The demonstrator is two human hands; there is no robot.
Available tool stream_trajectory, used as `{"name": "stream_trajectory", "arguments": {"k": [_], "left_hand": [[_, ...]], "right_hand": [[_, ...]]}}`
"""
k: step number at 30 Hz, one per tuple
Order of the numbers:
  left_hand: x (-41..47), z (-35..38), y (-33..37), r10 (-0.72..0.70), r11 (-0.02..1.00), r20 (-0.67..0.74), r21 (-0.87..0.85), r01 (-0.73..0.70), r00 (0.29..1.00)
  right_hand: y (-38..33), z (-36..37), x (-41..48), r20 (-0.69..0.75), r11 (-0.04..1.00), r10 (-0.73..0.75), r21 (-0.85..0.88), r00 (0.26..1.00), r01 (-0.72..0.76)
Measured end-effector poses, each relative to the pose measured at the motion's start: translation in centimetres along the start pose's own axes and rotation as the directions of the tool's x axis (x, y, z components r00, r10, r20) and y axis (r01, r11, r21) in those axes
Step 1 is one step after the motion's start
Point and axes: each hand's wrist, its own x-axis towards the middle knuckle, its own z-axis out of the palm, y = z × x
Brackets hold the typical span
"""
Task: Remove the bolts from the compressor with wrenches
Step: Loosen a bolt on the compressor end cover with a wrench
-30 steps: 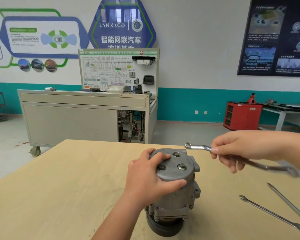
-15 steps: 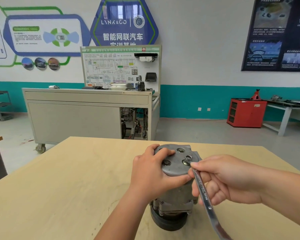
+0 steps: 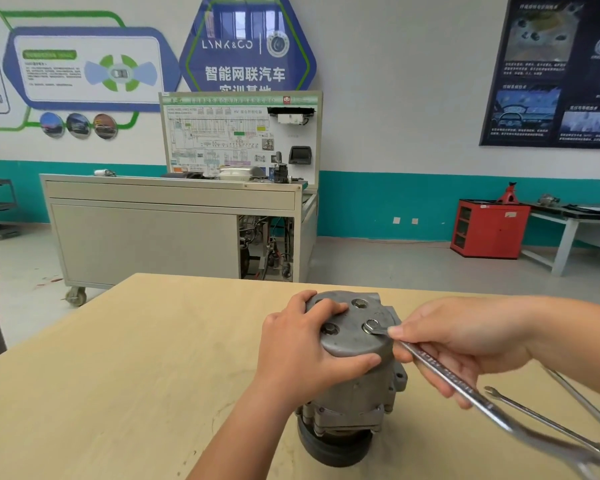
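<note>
my left hand gripping the compressor upright on the desk at lower centre, my right hand pinching a wrench, its ring end over a bolt, two spare wrenches lower right

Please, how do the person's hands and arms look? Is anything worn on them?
Both hands, left hand and right hand, are bare: no gloves, rings or watch visible. The left forearm and right forearm show no sleeves up to the frame edge.
</note>
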Motion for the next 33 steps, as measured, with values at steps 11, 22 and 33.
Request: {"name": "stream_trajectory", "arguments": {"k": [11, 22, 33], "left_hand": [[0.2, 0.1, 0.2, 0.009, 1.000, 0.015, 0.016, -0.009, 1.000], [0.2, 0.3, -0.3, 0.014, 1.000, 0.015, 0.007, -0.014, 1.000], [0.2, 0.3, -0.2, 0.023, 1.000, -0.014, 0.013, -0.023, 1.000]], "right_hand": [[-0.7, -2.8, 1.3, -0.311, 0.414, -0.277, -0.893, 0.909, -0.179], [0.6, -4.8, -1.7, -0.314, 0.762, -0.201, -0.645, 0.928, -0.054], [0.9, 2.8, -1.0, -0.242, 0.923, -0.168, 0.301, 0.956, 0.239]]}}
